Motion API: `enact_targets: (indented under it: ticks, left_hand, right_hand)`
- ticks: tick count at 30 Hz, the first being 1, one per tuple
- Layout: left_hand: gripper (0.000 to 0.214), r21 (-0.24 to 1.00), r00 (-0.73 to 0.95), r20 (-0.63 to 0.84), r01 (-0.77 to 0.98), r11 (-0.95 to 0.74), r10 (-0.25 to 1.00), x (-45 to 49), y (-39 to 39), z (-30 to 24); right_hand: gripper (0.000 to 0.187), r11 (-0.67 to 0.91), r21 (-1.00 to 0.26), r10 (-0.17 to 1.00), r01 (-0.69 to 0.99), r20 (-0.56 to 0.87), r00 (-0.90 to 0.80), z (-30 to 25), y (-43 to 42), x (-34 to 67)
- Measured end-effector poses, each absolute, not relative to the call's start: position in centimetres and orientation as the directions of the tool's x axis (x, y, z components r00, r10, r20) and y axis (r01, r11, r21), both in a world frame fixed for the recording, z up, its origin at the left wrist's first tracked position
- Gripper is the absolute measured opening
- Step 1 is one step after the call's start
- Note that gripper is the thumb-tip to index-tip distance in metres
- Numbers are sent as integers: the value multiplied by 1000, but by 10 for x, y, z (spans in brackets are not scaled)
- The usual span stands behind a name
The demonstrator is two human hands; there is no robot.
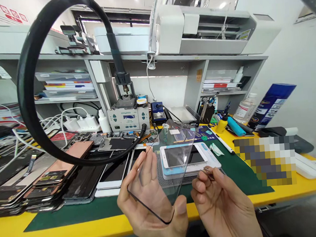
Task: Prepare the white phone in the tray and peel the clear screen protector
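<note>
In the head view my left hand (143, 220) cups a clear glass screen protector (174, 168) by its long edges. The sheet is tilted above the green mat (105, 212), and a thin black border shows along its near edge. My right hand (226, 204) is just right of it, apart from the glass, with thumb and fingers pinched together. What that pinch holds, if anything, is too small to make out. Beyond the hands a white phone (174, 157) lies face up on a white and blue box (215, 159), partly seen through the glass.
Stacked phones and phone parts (51, 176) crowd the left. A thick black hose (26, 88) loops overhead from a rework station (128, 118). At the right stand a yellow bottle (222, 125), a clear bottle (245, 108) and a blue can (273, 103). Shelves (132, 58) close off the back.
</note>
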State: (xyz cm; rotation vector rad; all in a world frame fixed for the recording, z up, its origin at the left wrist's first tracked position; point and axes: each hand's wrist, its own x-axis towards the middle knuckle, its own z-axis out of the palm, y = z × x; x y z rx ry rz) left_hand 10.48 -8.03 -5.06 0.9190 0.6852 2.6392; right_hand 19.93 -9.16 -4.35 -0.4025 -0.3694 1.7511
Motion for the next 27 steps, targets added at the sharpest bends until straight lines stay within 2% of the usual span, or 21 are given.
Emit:
enact_targets:
  ticks: [7, 17, 27]
  left_hand:
    - [59, 492, -727, 554, -109, -864, 406, 100, -78, -57]
    - [46, 536, -727, 461, -228, -813, 508, 93, -75, -62]
    - [49, 509, -730, 483, -214, -834, 483, 88, -69, -74]
  right_hand:
    - [5, -196, -451, 979, -871, -43, -197, -43, -93, 199]
    - [9, -123, -515, 989, -848, 2, -145, -39, -96, 197]
    - [11, -48, -593, 995, -804, 44, -92, -43, -98, 196]
